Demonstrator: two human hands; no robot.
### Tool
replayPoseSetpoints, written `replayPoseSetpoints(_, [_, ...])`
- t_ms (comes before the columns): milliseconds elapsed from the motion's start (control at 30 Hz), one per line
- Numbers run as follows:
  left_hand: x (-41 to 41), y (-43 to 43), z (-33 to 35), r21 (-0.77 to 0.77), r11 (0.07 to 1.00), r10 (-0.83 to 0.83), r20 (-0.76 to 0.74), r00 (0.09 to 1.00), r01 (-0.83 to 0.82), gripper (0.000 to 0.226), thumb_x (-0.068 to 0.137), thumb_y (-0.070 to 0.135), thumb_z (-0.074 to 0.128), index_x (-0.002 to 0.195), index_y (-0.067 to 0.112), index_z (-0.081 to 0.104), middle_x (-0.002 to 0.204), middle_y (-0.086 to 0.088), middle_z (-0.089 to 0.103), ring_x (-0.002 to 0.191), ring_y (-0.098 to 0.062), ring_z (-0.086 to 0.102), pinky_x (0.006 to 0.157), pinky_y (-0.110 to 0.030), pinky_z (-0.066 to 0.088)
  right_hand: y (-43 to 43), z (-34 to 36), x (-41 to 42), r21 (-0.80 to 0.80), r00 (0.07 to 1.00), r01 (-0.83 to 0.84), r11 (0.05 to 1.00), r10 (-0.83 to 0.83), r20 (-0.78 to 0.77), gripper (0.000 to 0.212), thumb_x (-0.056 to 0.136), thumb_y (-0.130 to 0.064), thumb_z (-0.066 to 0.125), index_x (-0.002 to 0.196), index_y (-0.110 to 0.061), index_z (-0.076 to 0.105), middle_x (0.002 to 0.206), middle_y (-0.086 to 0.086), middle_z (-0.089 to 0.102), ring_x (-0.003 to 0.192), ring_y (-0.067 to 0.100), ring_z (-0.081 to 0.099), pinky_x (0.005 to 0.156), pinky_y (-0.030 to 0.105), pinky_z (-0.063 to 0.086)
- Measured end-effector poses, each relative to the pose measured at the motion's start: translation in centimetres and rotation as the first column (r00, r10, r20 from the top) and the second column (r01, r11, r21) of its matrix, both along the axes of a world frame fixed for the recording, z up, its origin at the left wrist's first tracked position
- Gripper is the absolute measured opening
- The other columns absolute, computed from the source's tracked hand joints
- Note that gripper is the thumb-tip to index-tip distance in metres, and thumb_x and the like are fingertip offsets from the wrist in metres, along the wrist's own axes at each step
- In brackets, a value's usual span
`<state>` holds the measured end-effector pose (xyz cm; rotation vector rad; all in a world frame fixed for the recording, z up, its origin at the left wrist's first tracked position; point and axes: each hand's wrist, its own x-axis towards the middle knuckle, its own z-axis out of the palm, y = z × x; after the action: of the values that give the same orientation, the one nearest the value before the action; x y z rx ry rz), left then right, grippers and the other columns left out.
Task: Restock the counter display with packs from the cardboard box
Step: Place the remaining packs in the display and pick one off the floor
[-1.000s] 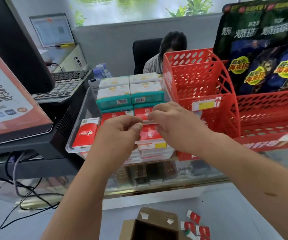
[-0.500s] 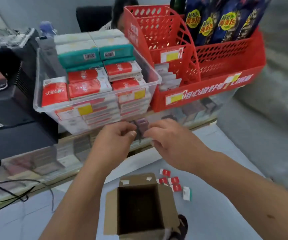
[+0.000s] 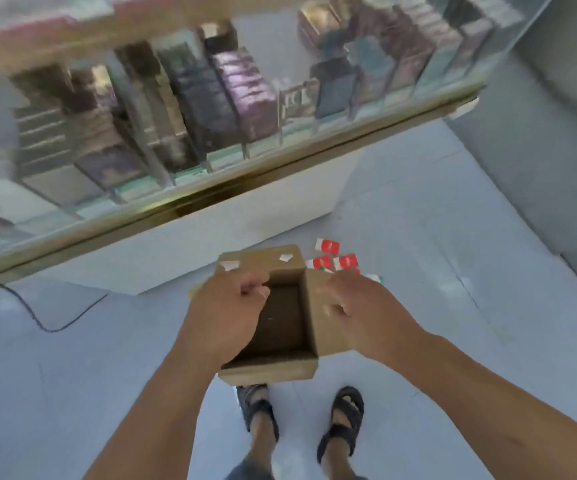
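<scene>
Nearest, two sandalled feet [image 3: 344, 417] on the pale floor [image 3: 470, 258]. Just beyond stands the cardboard box [image 3: 269, 373], brown, flaps open, its inside dark. The left hand [image 3: 226, 317] is curled at its left edge, and the right hand [image 3: 370, 310] is bent over the right flap; I cannot tell what either grips. Red-and-white packs [image 3: 345, 262] lie beside the far right corner, with the blurred glass counter [image 3: 210, 116] behind.

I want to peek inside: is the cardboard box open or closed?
Open: the cardboard box has its flaps spread outward, showing its dark inside. Whether it's empty: cannot tell.
</scene>
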<state>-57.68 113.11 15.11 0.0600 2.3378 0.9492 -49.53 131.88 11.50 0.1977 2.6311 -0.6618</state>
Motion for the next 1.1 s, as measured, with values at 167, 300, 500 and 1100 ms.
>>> replayPoseSetpoints(167, [1.6,1.4,-11.4,-0.108,0.994,0.032,0.068,0.997,-0.025,0.035,0.097,0.031,0.051,0.132,0.036,0.055,0.131,0.013,0.056,0.101,-0.003,0.044,0.089,-0.022,0.034,0.3,-12.5,0.3,-0.006,0.993,0.017,1.000,-0.016,0.118,0.034,0.098,-0.022,0.049,0.132,-0.021,0.050,0.128,0.001,0.055,0.116,0.021,0.056,0.091,0.026,0.044])
replayPoseSetpoints(300, [2.1,0.6,-20.3,-0.157,0.987,0.035,0.092,0.995,-0.020,0.038,0.097,0.034,0.052,0.135,0.038,0.051,0.131,0.011,0.056,0.093,-0.001,0.046,0.080,-0.019,0.038,-1.0,-20.5,-0.4,0.043,0.992,0.008,0.999,-0.013,0.128,0.039,0.098,-0.028,0.054,0.136,-0.023,0.047,0.131,0.001,0.050,0.115,0.022,0.056,0.095,0.030,0.049])
replayPoseSetpoints(500, [2.0,-1.0,-30.3,-0.137,0.990,-0.005,0.107,0.994,0.020,0.042,0.095,0.037,0.056,0.136,0.036,0.050,0.119,0.011,0.063,0.078,0.004,0.053,0.062,-0.009,0.033,-3.5,-29.4,-0.9,0.137,0.974,0.164,0.977,-0.182,0.136,0.055,0.095,-0.030,0.059,0.146,-0.027,0.036,0.150,0.005,0.031,0.129,0.028,0.047,0.105,0.036,0.043])
replayPoseSetpoints(1100, [-5.1,-9.5,-35.7,-0.241,0.964,0.141,0.099,0.985,-0.114,0.041,0.091,0.036,0.062,0.132,0.038,0.055,0.121,0.001,0.065,0.101,-0.012,0.060,0.081,-0.024,0.044,-10.5,-35.7,-12.5,-0.087,0.970,0.178,0.980,-0.189,-0.151,0.050,0.093,-0.003,0.056,0.142,-0.011,0.050,0.148,0.008,0.044,0.128,0.026,0.052,0.107,0.028,0.038])
